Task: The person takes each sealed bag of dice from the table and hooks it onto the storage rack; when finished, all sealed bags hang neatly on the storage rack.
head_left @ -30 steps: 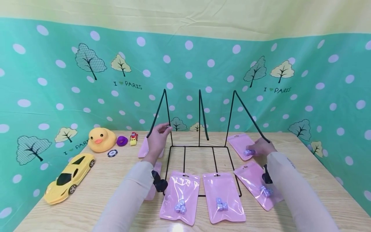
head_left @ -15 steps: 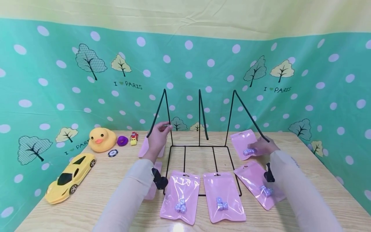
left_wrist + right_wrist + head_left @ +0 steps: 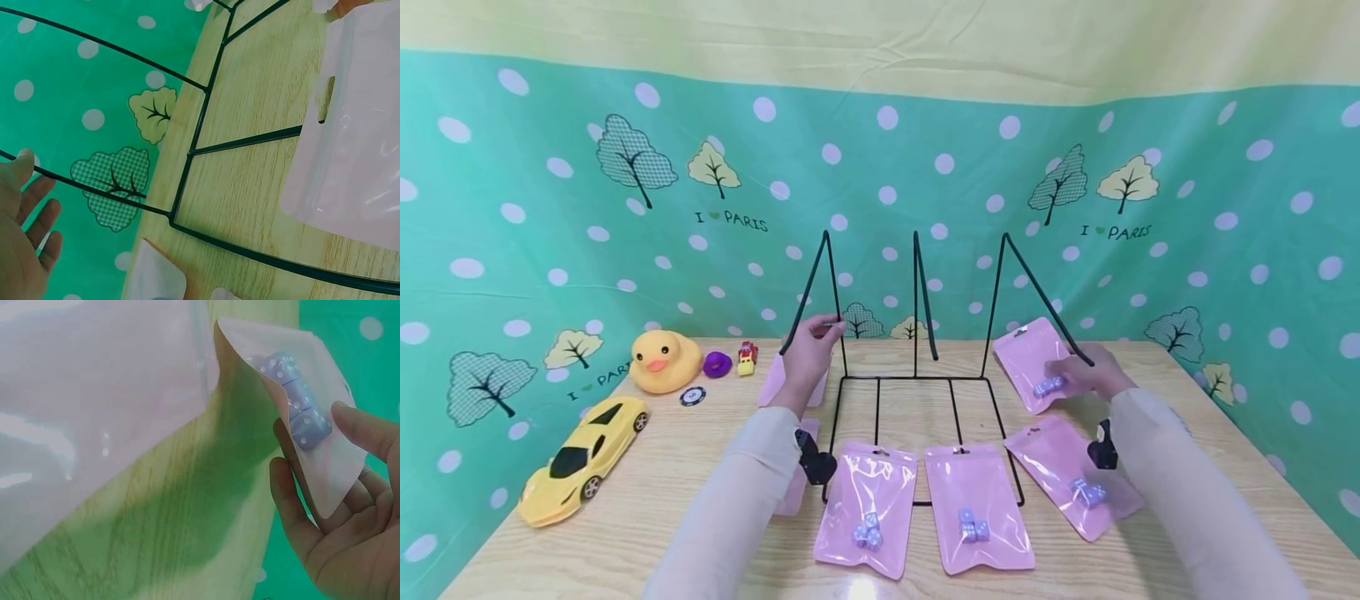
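A black wire display rack with hooked arms stands mid-table. My left hand pinches its left upright between thumb and fingers, and in the left wrist view the thumb lies on that wire. On the right, my right hand grips the edge of a pink zip pouch, raised and tilted. Lavender dice show through its clear front in the right wrist view, with the thumb in front and fingers behind. Below it lies another pink pouch with dice.
Two pink pouches with dice, a left one and a right one, overlap the rack's front bar. More pouches lie partly hidden by my left arm. Far left are a yellow toy car, rubber duck, poker chip and small toys.
My right hand has shifted slightly right, and the pouch it holds has risen and tipped more upright. My left hand stays at the rack's upright.
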The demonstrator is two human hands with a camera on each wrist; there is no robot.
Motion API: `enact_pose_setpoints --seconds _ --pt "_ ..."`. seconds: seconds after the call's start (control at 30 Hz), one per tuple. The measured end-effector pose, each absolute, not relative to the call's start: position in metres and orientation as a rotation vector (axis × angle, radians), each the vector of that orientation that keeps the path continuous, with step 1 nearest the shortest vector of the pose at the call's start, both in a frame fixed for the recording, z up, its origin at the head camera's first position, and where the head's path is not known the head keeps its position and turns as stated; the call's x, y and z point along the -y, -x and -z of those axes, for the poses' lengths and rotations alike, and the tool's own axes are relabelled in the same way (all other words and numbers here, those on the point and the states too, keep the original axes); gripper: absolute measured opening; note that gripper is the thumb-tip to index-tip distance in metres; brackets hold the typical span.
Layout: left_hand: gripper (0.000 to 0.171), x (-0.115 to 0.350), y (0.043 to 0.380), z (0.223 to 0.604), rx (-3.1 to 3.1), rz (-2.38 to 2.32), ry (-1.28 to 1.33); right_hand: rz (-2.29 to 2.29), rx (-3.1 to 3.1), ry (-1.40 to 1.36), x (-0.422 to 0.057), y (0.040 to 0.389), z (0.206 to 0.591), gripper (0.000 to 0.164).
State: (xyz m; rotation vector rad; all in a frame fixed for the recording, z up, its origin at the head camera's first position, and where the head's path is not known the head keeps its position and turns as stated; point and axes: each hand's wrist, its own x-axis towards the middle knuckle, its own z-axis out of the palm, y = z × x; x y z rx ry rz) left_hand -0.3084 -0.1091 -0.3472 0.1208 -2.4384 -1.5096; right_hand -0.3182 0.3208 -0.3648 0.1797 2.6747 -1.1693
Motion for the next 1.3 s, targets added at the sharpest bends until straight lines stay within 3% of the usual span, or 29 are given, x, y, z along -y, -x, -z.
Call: enact_pose_setpoints --seconds 0.3,0.6,0.87,1.3 --pt "0.028 0.109 0.306 0.344 2.418 1.485 -0.123 1.16 -2.798 -0.022 -0.322 0.312 0.353 0.066" --pt "0.028 0.11 0.308 0.345 2.425 1.465 -0.124 1.208 -2.818 0.077 -0.318 0.299 0.335 0.068" --pt "0.028 0.11 0.309 0.346 2.429 1.452 -0.134 1.32 -2.807 0.161 -0.318 0.28 0.328 0.058" --pt "0.029 0.11 0.31 0.347 2.439 1.441 -0.138 1.382 -2.757 0.218 -0.305 0.237 0.319 0.056"
